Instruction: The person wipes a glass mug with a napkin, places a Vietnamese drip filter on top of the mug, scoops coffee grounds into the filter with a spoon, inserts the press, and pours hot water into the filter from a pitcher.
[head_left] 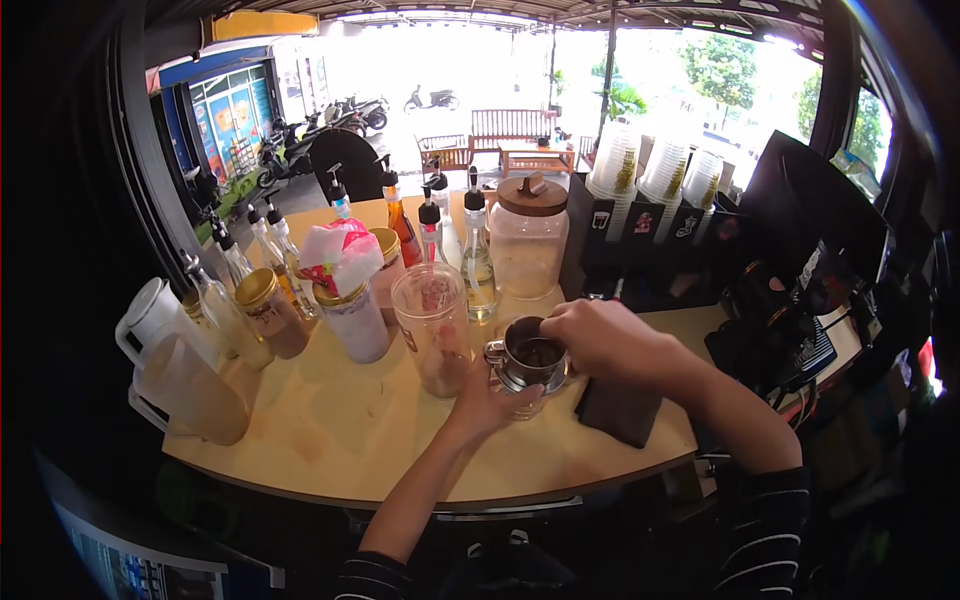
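Note:
A metal coffee drip filter (533, 350) with a side handle and a wide saucer rim sits on a small clear glass (522, 410). Dark contents show inside the filter. My left hand (488, 402) is closed around the glass, its thumb lying along the front just below the saucer. Over the filter's right edge, my right hand (605, 340) is pinched closed; whatever its fingertips hold is hidden. Just left of the filter stands a tall clear plastic cup (432, 330). A dark folded cloth (620, 410) lies under my right forearm.
Several pump bottles (478, 255) and gold-lidded jars (272, 310) stand behind and left. Two pitchers (190, 390) occupy the counter's left end. A wooden-lidded glass jar (530, 240) is behind the filter. Stacked cups (662, 175) fill a black holder; a dark screen (815, 210) stands right.

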